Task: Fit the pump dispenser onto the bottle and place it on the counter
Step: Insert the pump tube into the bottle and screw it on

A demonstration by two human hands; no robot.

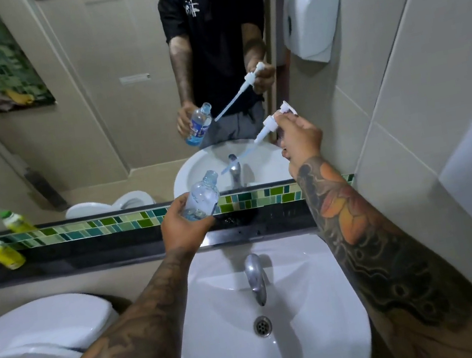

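The left hand (184,222) wraps around the lower half of a clear plastic bottle (202,196), fingers curled under it, holding it tilted with its open, capless neck aimed up and to the right. The bottle is transparent with ribbed shoulders; its blue label shows only in the mirror (106,85) reflection. The right hand (299,137) pinches the white pump dispenser (274,124) by its collar and head between thumb and fingertips, raised above and to the right of the bottle. The pump's spout points up, and its long pale dip tube slants down to the left, the tip just beside the bottle mouth but not yet inside. Both things are held in the air in front of the mirror, above the black counter ledge (93,249) and the white sink (312,306) with its chrome tap (256,278). A yellow bottle with a green cap (2,252) lies on the ledge at far left
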